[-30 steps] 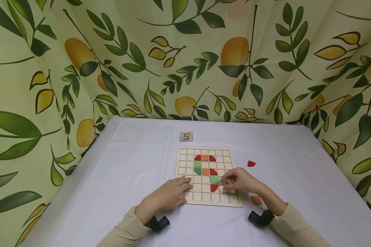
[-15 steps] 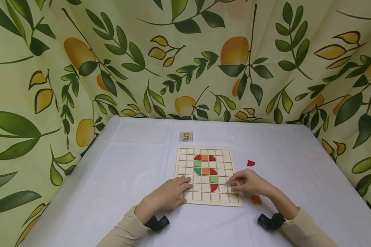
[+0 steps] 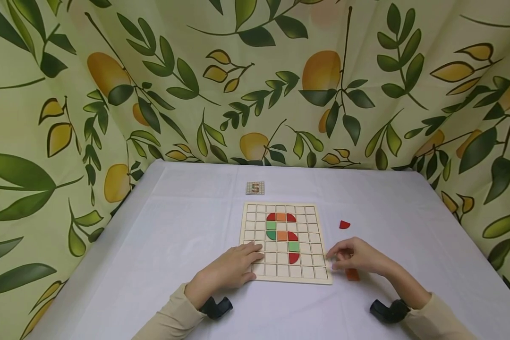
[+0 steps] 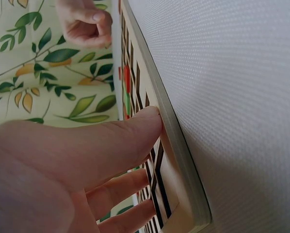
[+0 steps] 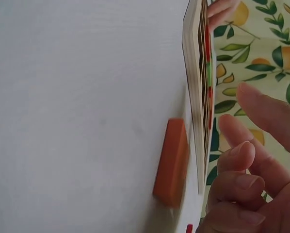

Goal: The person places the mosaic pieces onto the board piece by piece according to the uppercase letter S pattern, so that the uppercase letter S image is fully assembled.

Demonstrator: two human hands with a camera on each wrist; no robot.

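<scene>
My left hand [image 3: 233, 267] rests on the left edge of the wooden grid board [image 3: 309, 272], fingers laid over it. In the left wrist view its thumb [image 4: 130, 131] presses the board's border. My right hand [image 3: 359, 257] hovers just off the board's right edge, holding nothing, with thumb and forefinger apart and the other fingers curled. Under it lies a loose orange square tile [image 3: 352, 275], partly covered by the hand in the head view. On the board, red quarter-round tiles [image 3: 294, 258], light green squares [image 3: 294, 246], orange squares [image 3: 282, 235] and a dark green quarter-round [image 3: 271, 234] form an S.
A loose red quarter-round tile [image 3: 344, 225] lies right of the board. Beyond the board's far edge is a small pattern card [image 3: 255, 188] with an S on it. White cloth covers the table [image 3: 187, 203], and a leaf-and-fruit curtain [image 3: 255, 94] stands behind.
My right hand has drawn away from the lower red quarter-round tile, moving right and slightly nearer, past the board's edge to above the orange tile. The left hand has stayed put.
</scene>
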